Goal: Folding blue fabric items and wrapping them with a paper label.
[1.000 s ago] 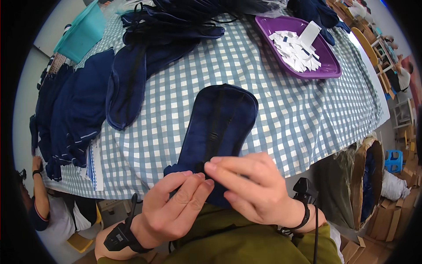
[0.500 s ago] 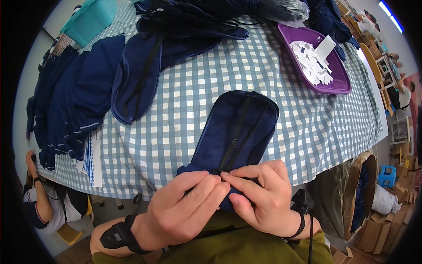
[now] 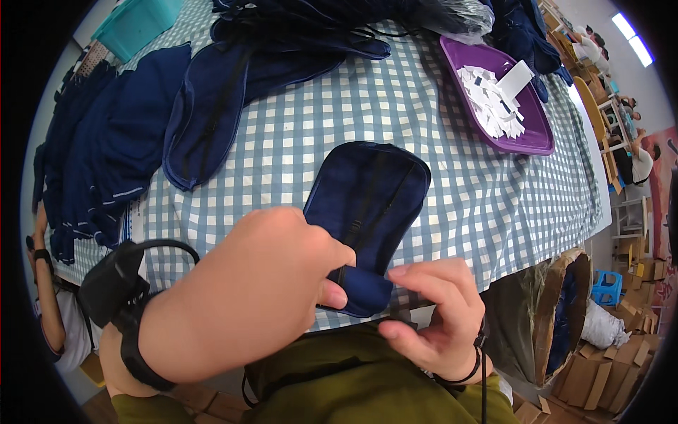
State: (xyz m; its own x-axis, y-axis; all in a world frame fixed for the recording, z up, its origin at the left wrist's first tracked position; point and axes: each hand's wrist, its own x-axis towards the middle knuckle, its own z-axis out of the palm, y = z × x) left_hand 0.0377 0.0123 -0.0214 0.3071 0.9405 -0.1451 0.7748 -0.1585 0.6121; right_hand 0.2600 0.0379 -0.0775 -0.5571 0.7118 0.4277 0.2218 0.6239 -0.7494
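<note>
navy pad (image 3: pixel 385 184) at worktop's (image 3: pixel 282 152) 6 o'clock edge. left hand (image 3: pixel 279 272) pinches its folded near end at 7 o'clock, probably to steady the fold; right hand (image 3: pixel 445 311) grips nothing, fingers spread, forefinger by the fold at 5 o'clock.

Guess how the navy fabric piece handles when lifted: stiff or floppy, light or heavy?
Likely floppy: the navy fabric piece folds over near the left hand. Probably light: it looks thin, lying nearly flat on the checked tablecloth.
</note>
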